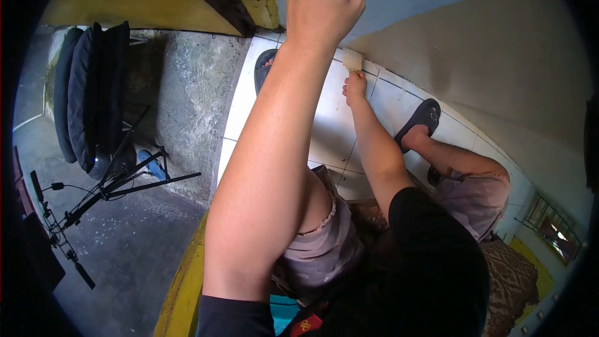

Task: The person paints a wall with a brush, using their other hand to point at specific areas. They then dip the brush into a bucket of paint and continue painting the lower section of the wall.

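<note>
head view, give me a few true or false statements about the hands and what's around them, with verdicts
1. The right hand holds a brush down by the foot of the wall. True.
2. The left hand is open, palm flat on the tiles. False: it is closed in a fist, raised against the wall.
3. The person wears black sandals. True.
4. The floor tiles are dark green. False: they are white.
5. A folded black stand lies on the lower concrete floor. True.
</note>
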The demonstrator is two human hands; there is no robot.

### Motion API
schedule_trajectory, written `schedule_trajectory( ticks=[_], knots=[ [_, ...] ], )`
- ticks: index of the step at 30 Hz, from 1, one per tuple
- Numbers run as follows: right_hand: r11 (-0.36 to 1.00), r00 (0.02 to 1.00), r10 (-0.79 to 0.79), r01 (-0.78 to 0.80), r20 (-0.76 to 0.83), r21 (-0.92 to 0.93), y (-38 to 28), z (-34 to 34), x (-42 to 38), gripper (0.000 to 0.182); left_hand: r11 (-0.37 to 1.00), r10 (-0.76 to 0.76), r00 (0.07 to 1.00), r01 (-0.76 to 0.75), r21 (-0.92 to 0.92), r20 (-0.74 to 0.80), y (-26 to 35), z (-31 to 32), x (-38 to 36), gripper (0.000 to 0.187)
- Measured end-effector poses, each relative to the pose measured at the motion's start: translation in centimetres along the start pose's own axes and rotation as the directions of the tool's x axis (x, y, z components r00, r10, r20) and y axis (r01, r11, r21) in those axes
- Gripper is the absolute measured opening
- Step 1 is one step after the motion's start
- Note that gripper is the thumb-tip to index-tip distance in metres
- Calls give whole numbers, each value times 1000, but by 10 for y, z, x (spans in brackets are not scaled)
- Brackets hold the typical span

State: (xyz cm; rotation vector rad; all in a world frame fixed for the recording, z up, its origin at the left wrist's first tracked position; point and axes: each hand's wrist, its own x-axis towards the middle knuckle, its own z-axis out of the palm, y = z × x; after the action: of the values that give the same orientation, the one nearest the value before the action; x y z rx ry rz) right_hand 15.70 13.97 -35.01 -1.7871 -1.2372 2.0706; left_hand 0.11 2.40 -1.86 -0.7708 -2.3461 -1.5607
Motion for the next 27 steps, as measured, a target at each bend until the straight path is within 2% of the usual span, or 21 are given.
schedule_trajectory(
  ticks=[4, 6, 7, 9, 13, 15, 16, 18, 19, 21, 24, 27],
  knots=[
    [998, 997, 55, -55, -53, 7, -13, 11, 0, 4, 999, 48, 997, -46, 25, -54, -3, 0, 3, 59],
    [985, 983, 173, -171, -56, 30, -18, 13, 9, 11, 999, 41, 998, -41, 20, -49, -4, 0, 2, 59],
    [984, 982, 178, -177, -58, 30, -17, 14, 16, 11, 1000, 27, 999, -26, 10, -44, -3, 0, 3, 59],
    [961, 963, 267, -269, -49, -57, -17, 15, 28, 17, 1000, 10, 999, -10, -3, -35, -2, 0, 2, 58],
    [963, 963, 268, -268, -3, -27, -27, 18, 31, 4, 1000, 25, 999, -25, 5, -40, -3, -1, 4, 58],
    [995, 995, 98, -98, 3, 17, -35, 20, 20, 7, 999, 33, 999, -33, 12, -43, -4, -1, 3, 58],
    [995, 995, 97, -97, 6, 16, -36, 22, 7, 7, 999, 52, 997, -51, 17, -54, -6, 0, 3, 58],
    [999, 998, -39, 41, -52, 33, -31, 19, -22, 10, 998, 69, 996, -68, 20, -65, -6, 1, 2, 58],
    [999, 998, -41, 43, -51, 33, -29, 15, -27, 10, 999, 53, 997, -53, 7, -57, -5, 0, 3, 58],
    [996, 992, 70, -64, -106, 59, -23, 9, -31, 11, 999, 40, 998, -40, -2, -46, -4, -1, 3, 58],
    [987, 983, 162, -161, -91, 15, -21, 6, -2, 11, 1000, -7, 1000, 7, -11, -8, -3, -2, 2, 57],
    [987, 986, 163, -162, -30, 20, -39, 14, 14, 10, 1000, 16, 1000, -16, 3, -25, -4, -2, 4, 56]
  ],
)
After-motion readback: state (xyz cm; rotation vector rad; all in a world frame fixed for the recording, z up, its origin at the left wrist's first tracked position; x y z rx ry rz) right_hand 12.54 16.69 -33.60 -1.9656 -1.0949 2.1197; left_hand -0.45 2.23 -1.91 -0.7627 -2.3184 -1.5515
